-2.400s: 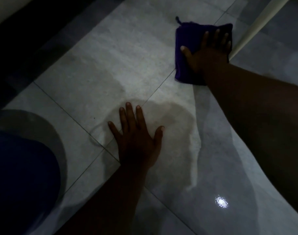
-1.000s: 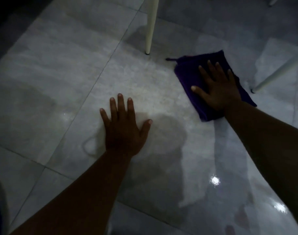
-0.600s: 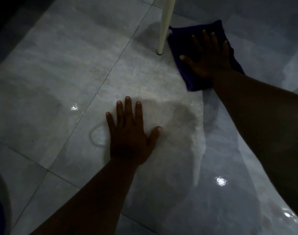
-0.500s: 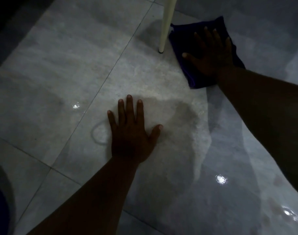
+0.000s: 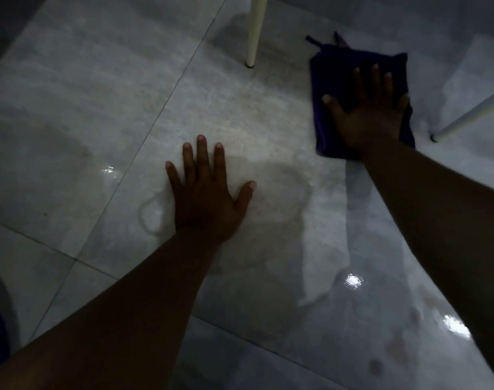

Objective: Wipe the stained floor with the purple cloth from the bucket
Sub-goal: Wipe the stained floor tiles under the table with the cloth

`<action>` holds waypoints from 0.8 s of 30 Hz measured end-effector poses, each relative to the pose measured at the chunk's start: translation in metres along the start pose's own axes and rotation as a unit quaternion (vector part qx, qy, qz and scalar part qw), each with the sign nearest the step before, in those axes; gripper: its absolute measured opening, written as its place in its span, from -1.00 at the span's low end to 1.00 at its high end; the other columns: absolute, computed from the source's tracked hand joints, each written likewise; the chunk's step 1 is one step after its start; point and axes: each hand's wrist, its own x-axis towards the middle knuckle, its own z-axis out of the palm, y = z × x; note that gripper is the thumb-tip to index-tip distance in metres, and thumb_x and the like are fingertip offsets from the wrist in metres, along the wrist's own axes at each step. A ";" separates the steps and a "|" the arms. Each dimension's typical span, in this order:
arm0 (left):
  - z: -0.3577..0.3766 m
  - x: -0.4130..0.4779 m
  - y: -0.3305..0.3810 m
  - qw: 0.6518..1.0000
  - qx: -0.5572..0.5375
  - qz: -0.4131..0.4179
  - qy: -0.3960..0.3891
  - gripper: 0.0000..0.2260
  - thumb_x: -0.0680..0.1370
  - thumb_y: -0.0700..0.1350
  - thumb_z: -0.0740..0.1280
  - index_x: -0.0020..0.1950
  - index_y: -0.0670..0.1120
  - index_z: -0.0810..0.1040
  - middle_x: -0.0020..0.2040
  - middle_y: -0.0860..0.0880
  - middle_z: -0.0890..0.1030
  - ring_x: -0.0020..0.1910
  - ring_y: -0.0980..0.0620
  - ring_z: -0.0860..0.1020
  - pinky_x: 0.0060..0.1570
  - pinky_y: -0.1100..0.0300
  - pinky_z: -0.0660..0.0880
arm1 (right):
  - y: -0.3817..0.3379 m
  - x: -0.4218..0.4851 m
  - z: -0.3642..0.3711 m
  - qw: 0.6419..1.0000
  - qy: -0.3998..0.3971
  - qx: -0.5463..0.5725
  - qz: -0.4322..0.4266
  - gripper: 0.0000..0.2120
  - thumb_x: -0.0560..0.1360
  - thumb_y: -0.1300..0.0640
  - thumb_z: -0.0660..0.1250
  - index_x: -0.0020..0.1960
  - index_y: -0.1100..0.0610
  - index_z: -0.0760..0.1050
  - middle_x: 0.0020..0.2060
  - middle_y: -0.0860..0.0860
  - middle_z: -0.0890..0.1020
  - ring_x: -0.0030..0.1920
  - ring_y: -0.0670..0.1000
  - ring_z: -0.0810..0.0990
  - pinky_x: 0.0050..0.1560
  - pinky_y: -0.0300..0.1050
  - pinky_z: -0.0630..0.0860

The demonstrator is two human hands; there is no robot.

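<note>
My right hand [image 5: 369, 114] pressed flat, fingers spread, on the purple cloth [image 5: 336, 80] between two white legs. My left hand [image 5: 203, 192] lay splayed on the wet floor [image 5: 99, 108]. I read no writing.

The purple cloth [image 5: 333, 77] lies flat on the floor [image 5: 105, 88] in the upper right of the frame. It is dark purple, folded into a rough rectangle, with a small loop at its upper left corner. The floor is made of pale grey glossy tiles with thin dark joints. It looks wet in the lower right, where bright reflections shine, and a few faint reddish stains [image 5: 395, 344] show there.
</note>
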 end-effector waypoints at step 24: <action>-0.013 0.000 0.006 0.994 0.036 -0.013 -0.098 -0.21 0.50 0.45 -0.14 0.61 0.07 -0.19 0.63 -0.08 -0.22 0.60 -0.18 -0.22 0.49 -0.35 -0.16 | 0.181 -0.196 0.009 0.997 -0.038 -0.050 -0.043 -0.10 0.45 -0.50 -0.23 0.62 0.01 -0.15 0.62 0.16 -0.10 0.61 0.24 -0.11 0.53 0.36 -0.13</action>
